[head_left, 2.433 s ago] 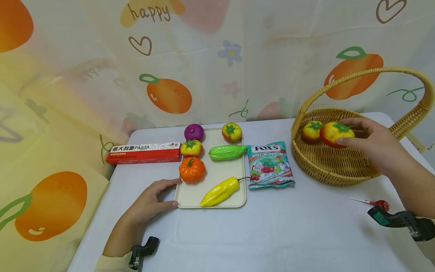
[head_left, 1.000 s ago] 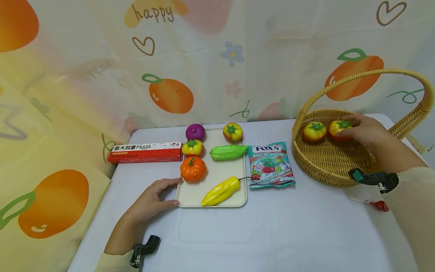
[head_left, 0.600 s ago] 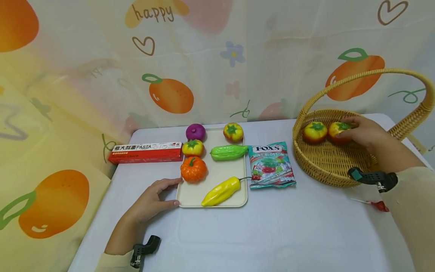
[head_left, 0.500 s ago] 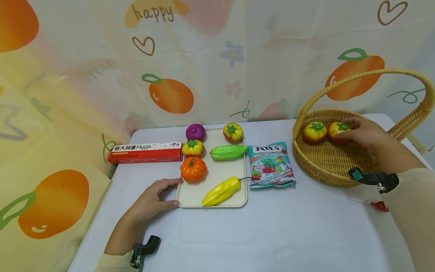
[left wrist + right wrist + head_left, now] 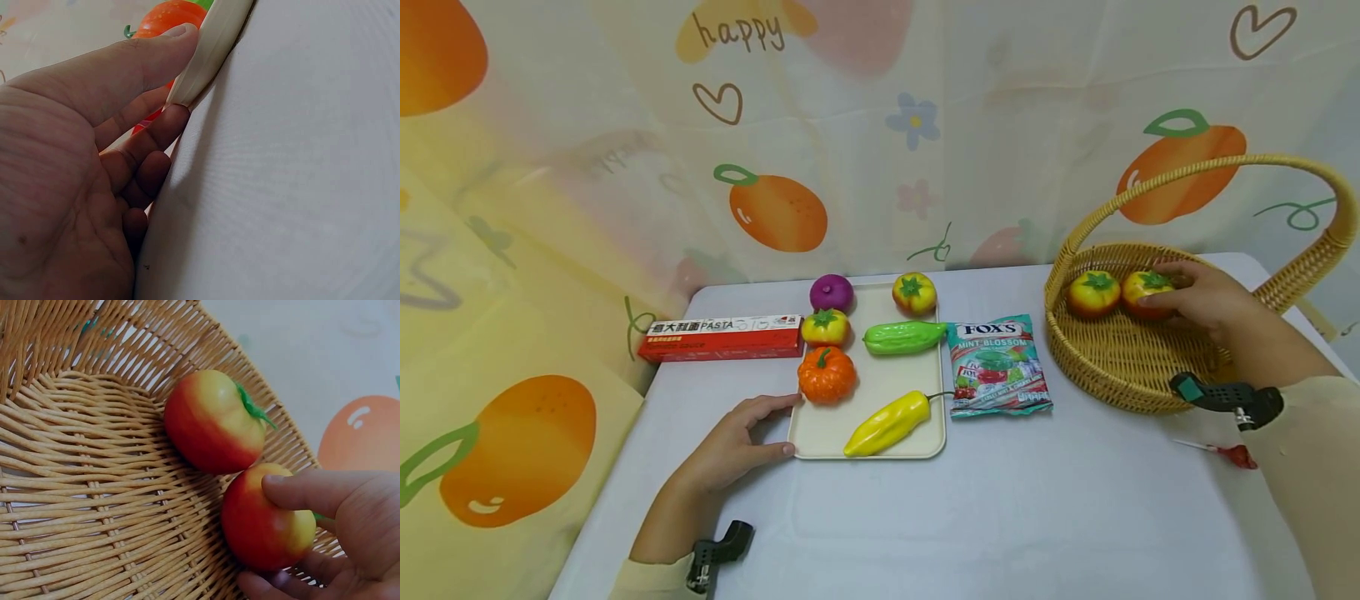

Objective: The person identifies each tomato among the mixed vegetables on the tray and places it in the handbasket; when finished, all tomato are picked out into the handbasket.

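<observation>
In the basket (image 5: pixel 1105 375), my right hand (image 5: pixel 1206 304) holds a red-and-yellow toy persimmon (image 5: pixel 262 519), thumb on its upper side and fingers reaching round below. A second toy persimmon (image 5: pixel 212 422) lies right beside it against the wicker wall. My left hand (image 5: pixel 730 442) rests at the left edge of the cream tray (image 5: pixel 868 442), thumb and index finger spread along the rim. The left wrist view shows the thumb (image 5: pixel 156 56) laid against the tray wall and the other fingers loosely bent. An orange toy pumpkin (image 5: pixel 827 375) sits just inside that edge.
The tray also bears a yellow pepper (image 5: pixel 891 423), a green vegetable (image 5: pixel 904 337), a purple onion (image 5: pixel 832 293) and two more persimmons (image 5: pixel 914 293). A pasta box (image 5: pixel 722 338) lies left, a candy bag (image 5: pixel 997 367) right. A lollipop (image 5: pixel 1236 455) lies before the basket, whose tall handle (image 5: pixel 1195 171) arches overhead.
Since the earliest frame, my right hand has lowered its persimmon from above the basket to beside the other one inside. My left hand has stayed at the tray's edge.
</observation>
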The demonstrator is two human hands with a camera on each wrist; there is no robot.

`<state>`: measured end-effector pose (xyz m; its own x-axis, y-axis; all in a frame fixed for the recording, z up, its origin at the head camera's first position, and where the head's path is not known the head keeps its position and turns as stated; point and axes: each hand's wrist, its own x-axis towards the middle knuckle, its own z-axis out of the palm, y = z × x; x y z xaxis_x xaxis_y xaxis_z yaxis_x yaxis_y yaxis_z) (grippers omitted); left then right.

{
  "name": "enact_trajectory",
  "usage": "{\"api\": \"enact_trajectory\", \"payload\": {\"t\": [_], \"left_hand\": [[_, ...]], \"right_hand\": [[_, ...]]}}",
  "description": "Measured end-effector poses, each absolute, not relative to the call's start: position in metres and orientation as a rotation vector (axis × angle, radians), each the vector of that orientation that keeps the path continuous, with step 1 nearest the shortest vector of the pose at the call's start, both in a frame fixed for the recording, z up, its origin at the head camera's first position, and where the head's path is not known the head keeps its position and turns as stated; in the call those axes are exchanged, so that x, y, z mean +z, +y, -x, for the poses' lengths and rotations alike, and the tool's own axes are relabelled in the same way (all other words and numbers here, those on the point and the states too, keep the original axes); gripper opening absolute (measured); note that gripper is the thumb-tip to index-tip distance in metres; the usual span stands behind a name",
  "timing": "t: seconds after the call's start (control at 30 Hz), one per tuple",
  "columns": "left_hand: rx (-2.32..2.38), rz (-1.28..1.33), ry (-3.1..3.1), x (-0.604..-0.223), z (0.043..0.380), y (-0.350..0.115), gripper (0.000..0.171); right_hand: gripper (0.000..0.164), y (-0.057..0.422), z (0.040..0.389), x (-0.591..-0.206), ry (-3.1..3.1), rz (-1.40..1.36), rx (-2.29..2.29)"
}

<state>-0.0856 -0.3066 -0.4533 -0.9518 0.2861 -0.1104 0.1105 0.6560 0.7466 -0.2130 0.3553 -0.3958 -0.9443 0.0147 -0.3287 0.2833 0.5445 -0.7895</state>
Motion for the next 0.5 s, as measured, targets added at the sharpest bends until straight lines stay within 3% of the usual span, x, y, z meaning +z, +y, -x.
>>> {"api": "enact_trajectory", "payload": {"t": [0.5], "left_hand": [[1.171, -0.305, 2.65, -0.458, 0.088, -0.307, 0.072]], "right_hand": [[0.093, 0.36, 0.202, -0.384, 2.411, -0.261, -1.4]]}}
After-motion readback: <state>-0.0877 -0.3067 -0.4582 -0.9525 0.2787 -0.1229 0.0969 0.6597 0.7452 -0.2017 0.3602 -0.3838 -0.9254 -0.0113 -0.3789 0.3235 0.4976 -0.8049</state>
